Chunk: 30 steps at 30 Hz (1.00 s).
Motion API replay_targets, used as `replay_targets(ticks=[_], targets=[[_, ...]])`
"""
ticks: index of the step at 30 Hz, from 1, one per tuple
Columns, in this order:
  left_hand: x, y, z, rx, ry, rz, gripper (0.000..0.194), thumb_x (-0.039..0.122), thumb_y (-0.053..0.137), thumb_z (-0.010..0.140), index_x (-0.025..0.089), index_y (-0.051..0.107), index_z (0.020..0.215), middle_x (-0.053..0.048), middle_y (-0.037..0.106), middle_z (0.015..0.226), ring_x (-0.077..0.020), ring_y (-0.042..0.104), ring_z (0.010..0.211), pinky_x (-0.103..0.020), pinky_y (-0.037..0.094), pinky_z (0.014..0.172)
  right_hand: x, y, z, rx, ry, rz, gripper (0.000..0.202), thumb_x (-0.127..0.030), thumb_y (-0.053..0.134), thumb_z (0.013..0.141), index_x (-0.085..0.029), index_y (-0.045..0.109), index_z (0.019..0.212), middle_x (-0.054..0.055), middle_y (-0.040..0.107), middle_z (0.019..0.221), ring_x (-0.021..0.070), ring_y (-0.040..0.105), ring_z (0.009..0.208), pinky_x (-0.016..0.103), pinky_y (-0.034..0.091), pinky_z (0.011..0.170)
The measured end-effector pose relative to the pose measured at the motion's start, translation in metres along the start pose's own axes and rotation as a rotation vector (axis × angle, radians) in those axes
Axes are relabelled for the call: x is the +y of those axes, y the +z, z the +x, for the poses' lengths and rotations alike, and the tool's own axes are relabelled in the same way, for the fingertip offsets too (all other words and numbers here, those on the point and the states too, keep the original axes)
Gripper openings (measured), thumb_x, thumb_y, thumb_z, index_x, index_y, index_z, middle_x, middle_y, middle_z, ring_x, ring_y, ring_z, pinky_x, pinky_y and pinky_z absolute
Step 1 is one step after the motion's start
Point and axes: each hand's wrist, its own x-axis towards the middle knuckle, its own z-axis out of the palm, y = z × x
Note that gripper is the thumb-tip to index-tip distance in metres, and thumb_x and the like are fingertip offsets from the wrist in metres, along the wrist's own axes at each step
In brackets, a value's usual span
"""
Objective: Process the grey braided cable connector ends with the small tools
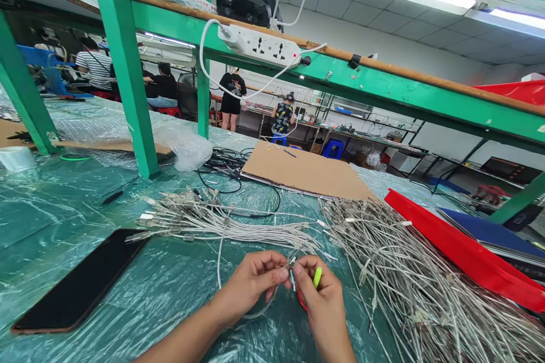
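Observation:
Just in front of me, my left hand (258, 279) pinches the connector end (290, 264) of a grey cable between thumb and fingers. The cable (264, 312) loops down below that hand. My right hand (318, 289) meets it at the same spot, its thumb and index finger closed by a small silvery strip. Tucked in the right palm is a tool with a yellow-green end (317, 277) and a red part; its kind is mostly hidden. Behind the hands lies a bundle of grey cables (238, 229) with connectors at its left end.
A large pile of grey cables (417, 272) spreads at right, beside a red tray (460, 244). A dark phone or tablet (80, 283) lies at left. Behind are cardboard (306, 167), black cables (230, 161) and a green frame (123, 68) with a power strip (259, 45). Several people work farther back.

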Motion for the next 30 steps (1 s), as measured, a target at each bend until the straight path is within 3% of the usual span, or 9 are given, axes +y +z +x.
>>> replay_targets(ticks=[7, 15, 21, 25, 30], targets=[[0.002, 0.001, -0.001, -0.009, -0.013, 0.004, 0.036, 0.045, 0.072, 0.076, 0.011, 0.065, 0.088, -0.003, 0.066, 0.068, -0.0067, 0.041, 0.045, -0.02, 0.036, 0.046, 0.004, -0.002, 0.002, 0.038, 0.059, 0.035, 0.033, -0.048, 0.071, 0.076, -0.016, 0.064, 0.079, -0.005, 0.049, 0.053, 0.0058, 0.029, 0.046, 0.019, 0.018, 0.042], [-0.002, 0.001, 0.001, 0.051, -0.023, 0.014, 0.039, 0.047, 0.073, 0.074, 0.011, 0.064, 0.087, -0.001, 0.065, 0.066, -0.0064, 0.041, 0.045, -0.019, 0.035, 0.045, 0.0, -0.001, -0.001, -0.016, -0.027, -0.076, 0.03, -0.045, 0.065, 0.081, -0.017, 0.062, 0.071, -0.003, 0.053, 0.055, 0.0083, 0.037, 0.049, 0.02, 0.03, 0.048], [-0.011, 0.0, 0.005, 0.13, -0.064, 0.045, 0.042, 0.051, 0.074, 0.071, 0.012, 0.061, 0.081, 0.005, 0.054, 0.053, -0.0044, 0.035, 0.036, -0.017, 0.022, 0.037, -0.001, 0.0, -0.01, -0.109, -0.116, -0.213, 0.027, -0.041, 0.062, 0.084, -0.017, 0.063, 0.073, -0.001, 0.054, 0.059, 0.0107, 0.043, 0.053, 0.021, 0.035, 0.051], [-0.006, -0.002, 0.006, 0.158, -0.061, 0.061, 0.04, 0.051, 0.07, 0.075, 0.011, 0.063, 0.079, 0.001, 0.061, 0.061, -0.0038, 0.034, 0.036, -0.018, 0.022, 0.037, -0.005, 0.0, -0.013, -0.024, -0.142, -0.195, 0.027, -0.042, 0.064, 0.083, -0.017, 0.065, 0.073, -0.004, 0.046, 0.055, 0.0096, 0.037, 0.05, 0.02, 0.032, 0.049], [0.006, -0.003, 0.001, 0.035, -0.029, -0.044, 0.033, 0.044, 0.063, 0.086, 0.011, 0.065, 0.088, -0.002, 0.063, 0.071, -0.0031, 0.033, 0.041, -0.017, 0.025, 0.042, -0.005, -0.007, -0.001, 0.087, -0.031, -0.056, 0.034, -0.049, 0.067, 0.08, -0.016, 0.064, 0.074, -0.006, 0.041, 0.053, 0.0076, 0.031, 0.049, 0.02, 0.026, 0.047]])
